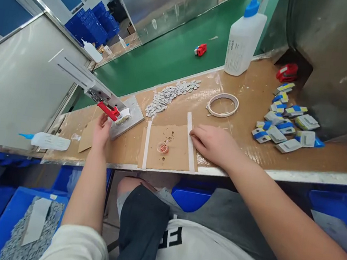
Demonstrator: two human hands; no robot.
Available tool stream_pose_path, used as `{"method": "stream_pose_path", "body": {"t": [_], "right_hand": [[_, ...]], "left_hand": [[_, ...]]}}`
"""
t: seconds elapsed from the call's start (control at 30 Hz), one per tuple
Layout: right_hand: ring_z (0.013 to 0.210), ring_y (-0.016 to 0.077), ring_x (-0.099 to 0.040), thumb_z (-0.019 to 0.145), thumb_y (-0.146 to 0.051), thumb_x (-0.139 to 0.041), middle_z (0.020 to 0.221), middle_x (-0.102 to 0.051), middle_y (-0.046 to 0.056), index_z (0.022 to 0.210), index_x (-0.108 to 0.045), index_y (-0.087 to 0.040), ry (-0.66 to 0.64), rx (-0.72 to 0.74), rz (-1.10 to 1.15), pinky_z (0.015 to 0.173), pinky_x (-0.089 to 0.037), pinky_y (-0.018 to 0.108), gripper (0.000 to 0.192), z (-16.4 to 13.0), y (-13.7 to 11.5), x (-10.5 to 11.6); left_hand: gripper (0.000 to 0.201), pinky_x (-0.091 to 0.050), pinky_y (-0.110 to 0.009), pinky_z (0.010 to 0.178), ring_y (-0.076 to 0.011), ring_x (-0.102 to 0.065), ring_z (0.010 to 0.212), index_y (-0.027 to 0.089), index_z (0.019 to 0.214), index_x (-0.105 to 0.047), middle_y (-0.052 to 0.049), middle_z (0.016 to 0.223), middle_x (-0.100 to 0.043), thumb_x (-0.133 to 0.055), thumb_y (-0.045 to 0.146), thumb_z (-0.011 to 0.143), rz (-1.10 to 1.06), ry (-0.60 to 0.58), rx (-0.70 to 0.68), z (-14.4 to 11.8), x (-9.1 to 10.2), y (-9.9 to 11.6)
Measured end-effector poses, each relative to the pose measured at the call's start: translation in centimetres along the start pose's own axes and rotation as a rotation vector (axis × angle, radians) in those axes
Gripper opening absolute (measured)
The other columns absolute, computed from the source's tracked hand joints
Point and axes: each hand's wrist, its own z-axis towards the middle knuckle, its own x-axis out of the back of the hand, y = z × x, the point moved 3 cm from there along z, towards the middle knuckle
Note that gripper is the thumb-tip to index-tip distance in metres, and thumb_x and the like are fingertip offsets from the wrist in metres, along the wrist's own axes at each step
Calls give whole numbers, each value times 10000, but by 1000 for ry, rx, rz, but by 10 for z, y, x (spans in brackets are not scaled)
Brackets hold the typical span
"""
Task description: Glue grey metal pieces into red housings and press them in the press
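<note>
We have our left hand (102, 130) at the red clamp handle (107, 110), fingers bent just below it; we cannot tell whether they grip it. The handle's long axis slants down rightward to a white piece (123, 116) over the metal base plate (135, 115). All this lies well left of our right hand (213, 145), so our left is nearer. Our right fingers curl beside a white tape strip (190, 140); whether they pinch anything is hidden.
</note>
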Motion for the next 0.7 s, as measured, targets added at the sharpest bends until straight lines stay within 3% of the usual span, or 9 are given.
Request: {"method": "stream_pose_path", "body": {"t": [0.1,0.17,0.23,0.27,0.33,0.4,0.53,0.6,0.7], "right_hand": [[963,252,-649,1062,-261,-472,994,-707,101,1018,-674,-173,-11,-9,2,739,-351,333,226,0,1,1],[972,248,-651,1058,-250,-481,1008,-710,101,1024,-676,-171,-20,-11,2,748,-352,331,214,1,0,1],[969,241,-653,1052,-237,-497,1007,-713,96,1022,-677,-169,-24,-15,2,756,-354,330,195,2,-2,3],[963,238,-653,1051,-232,-501,1002,-713,93,1019,-678,-169,-22,-19,1,755,-353,329,191,2,-3,3],[947,230,-651,1053,-237,-508,993,-711,86,1009,-682,-171,-3,-30,-2,748,-353,327,191,4,-5,6],[954,228,-643,1060,-276,-522,998,-705,82,1012,-691,-176,58,-29,-3,765,-368,327,203,5,-7,11],[1010,257,-608,1054,-344,-552,1062,-694,106,1083,-714,-184,274,-147,-66,856,-396,363,229,-13,1,33],[1018,285,-582,1028,-334,-584,1084,-680,130,1124,-717,-191,346,-310,-160,867,-396,393,218,-33,13,45],[1044,330,-549,979,-322,-639,1118,-657,168,1157,-712,-189,340,-507,-300,883,-396,437,234,-64,34,56]], "left_hand": [[418,-470,-465,1190,-238,-636,1290,217,1265,-591,-131,1328,-683,-655,251,853,-28,45,-15,3,-5,9],[338,-490,-452,1151,-224,-652,1191,212,1186,-566,-107,1215,-674,-603,206,850,-15,268,-70,-10,-5,23],[247,-499,-431,1109,-207,-641,1096,206,1113,-535,-77,1130,-626,-539,185,867,-10,576,-216,-34,-9,46],[219,-511,-416,1072,-200,-632,1054,205,1088,-527,-63,1102,-603,-536,188,870,-14,649,-310,-47,-16,60],[215,-535,-377,982,-191,-625,988,203,1077,-535,-45,1064,-592,-589,230,871,-21,535,-438,-67,-43,89],[247,-543,-336,883,-180,-629,929,197,1092,-560,-42,1038,-613,-639,298,881,-30,285,-483,-77,-77,116],[314,-507,-262,720,-147,-628,782,188,1122,-635,-18,884,-654,-663,402,893,-108,-191,-363,-76,-143,148],[314,-490,-252,678,-141,-616,726,181,1069,-667,-9,803,-647,-658,434,883,-195,-287,-287,-72,-163,150],[302,-482,-255,654,-141,-592,678,171,974,-690,-1,733,-626,-667,448,857,-261,-333,-232,-69,-176,141]]}}
